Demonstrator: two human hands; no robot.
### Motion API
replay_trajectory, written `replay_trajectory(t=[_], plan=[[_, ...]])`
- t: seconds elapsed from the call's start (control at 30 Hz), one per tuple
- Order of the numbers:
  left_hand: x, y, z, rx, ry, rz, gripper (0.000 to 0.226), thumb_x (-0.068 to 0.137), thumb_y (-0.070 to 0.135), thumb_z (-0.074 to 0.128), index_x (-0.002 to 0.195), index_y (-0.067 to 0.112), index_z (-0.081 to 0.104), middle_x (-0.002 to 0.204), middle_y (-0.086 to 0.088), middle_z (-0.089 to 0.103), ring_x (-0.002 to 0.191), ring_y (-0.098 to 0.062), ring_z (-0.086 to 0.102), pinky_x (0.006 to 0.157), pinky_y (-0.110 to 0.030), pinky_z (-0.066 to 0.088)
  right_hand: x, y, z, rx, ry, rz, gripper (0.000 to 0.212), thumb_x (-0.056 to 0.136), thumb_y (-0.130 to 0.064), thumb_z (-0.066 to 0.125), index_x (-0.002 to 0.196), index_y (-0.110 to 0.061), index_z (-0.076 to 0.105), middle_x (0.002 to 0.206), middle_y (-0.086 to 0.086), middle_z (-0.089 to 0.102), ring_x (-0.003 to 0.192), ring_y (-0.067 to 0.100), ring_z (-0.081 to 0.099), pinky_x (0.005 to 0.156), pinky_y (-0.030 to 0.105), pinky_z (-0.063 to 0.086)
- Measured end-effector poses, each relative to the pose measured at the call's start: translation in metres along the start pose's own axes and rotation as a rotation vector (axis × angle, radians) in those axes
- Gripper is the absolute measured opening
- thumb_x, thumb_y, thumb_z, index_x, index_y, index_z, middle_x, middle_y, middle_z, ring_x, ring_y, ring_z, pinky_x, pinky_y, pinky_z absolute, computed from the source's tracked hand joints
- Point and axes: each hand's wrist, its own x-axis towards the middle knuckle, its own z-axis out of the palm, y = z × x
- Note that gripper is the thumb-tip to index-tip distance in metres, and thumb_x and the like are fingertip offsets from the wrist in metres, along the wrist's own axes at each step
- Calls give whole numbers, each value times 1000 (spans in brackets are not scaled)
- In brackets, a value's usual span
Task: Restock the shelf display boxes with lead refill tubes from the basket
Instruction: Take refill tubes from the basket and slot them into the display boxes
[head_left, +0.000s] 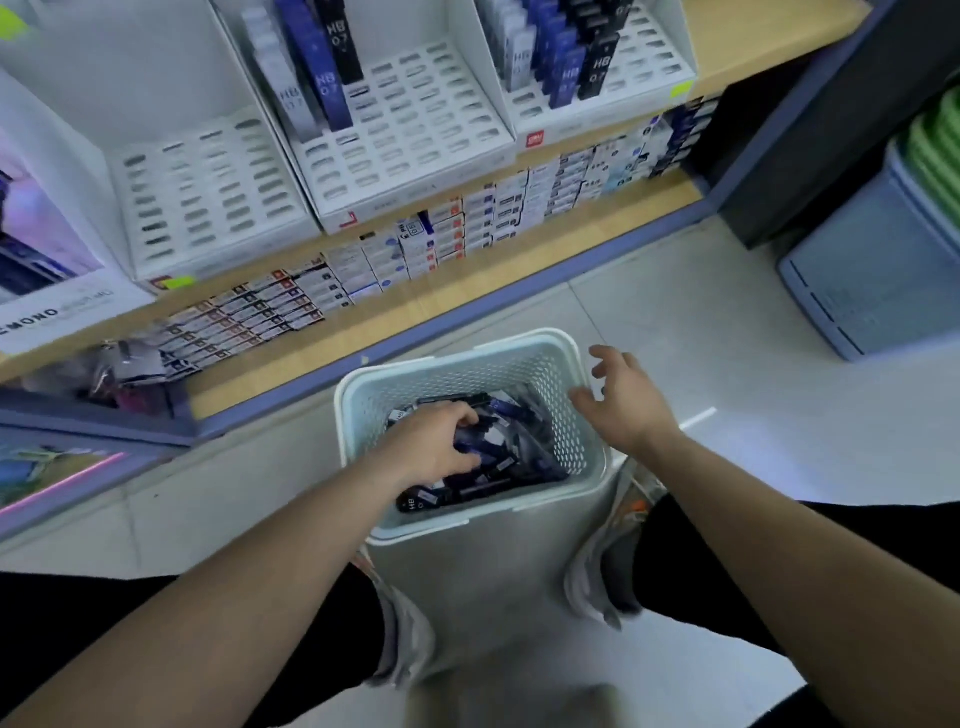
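Head camera looks down past two bare forearms to a pale plastic basket (358, 395) with a perforated wall, standing on the tiled floor (675, 322) between the person's light-coloured shoes (597, 571). Inside the basket lies a loose heap of lead refill tubes (498, 462), dark blue and black, some with white labels and one marked HB near the front rim. The left hand (431, 447) reaches down into the heap, its fingers curled round a few of the dark blue tubes while the rest lie around and under it. The right hand (623, 400) hangs at the basket's right rim with fingers spread and relaxed, holding nothing; whether the thumb touches the rim I cannot tell. Beyond the basket runs a wooden shelf (467, 291) with a blue-grey front edge, and along it lies a row of small flat packs (415, 249) set edge to edge. Behind the packs stand three white display boxes with rows of slots. The left display box (208, 208) shows only bare slots. The middle display box (415, 135) has white, blue and black tubes upright in its back left corner, marked HB 0.7. The right display box (623, 78) holds more upright tubes toward its back. Off to the right, pale blue storage bins (872, 260) sit on the floor.
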Motion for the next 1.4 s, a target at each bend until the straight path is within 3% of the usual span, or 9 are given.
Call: replay_trajectory(t=[0.1,0.2,0.33,0.67,1.03,1.4], plan=[[32,1,21,43,0,-2,77,80,52,76,145,29,42,146,1,47,128,-22,48,102,-37,44,1,15,24,119,11,38,58,96,-37,58,146,-17,38,132,7,53,100,24,63,90,43,54],[56,-7,39,115,4,-29,102,76,61,75,156,22,25,161,-1,27,144,-25,31,117,-44,31,4,21,42,154,36,39,47,98,-38,54,139,-18,42,123,7,56,92,26,64,82,47,56],[72,-22,54,98,18,-21,113,75,60,77,159,16,16,164,-3,19,149,-25,20,123,-43,21,9,26,54,125,63,31,35,96,-47,50,123,-24,46,105,2,58,81,26,64,71,51,58],[80,-34,59,96,111,92,77,87,43,72,151,21,36,150,-2,45,136,-24,37,114,-39,32,13,25,56,90,98,15,29,96,-41,52,116,-20,48,95,3,58,74,25,62,66,49,57],[81,-35,58,101,123,126,62,92,43,64,144,13,46,136,-7,54,128,-24,41,108,-36,35,11,21,53,104,90,22,19,96,-30,54,108,-16,50,87,6,59,70,27,61,64,48,55],[85,-21,56,27,190,160,53,93,37,66,139,14,54,134,-5,59,127,-25,47,108,-36,35,13,23,53,143,70,28,20,96,-32,53,110,-19,49,86,5,62,67,26,64,59,48,57]])
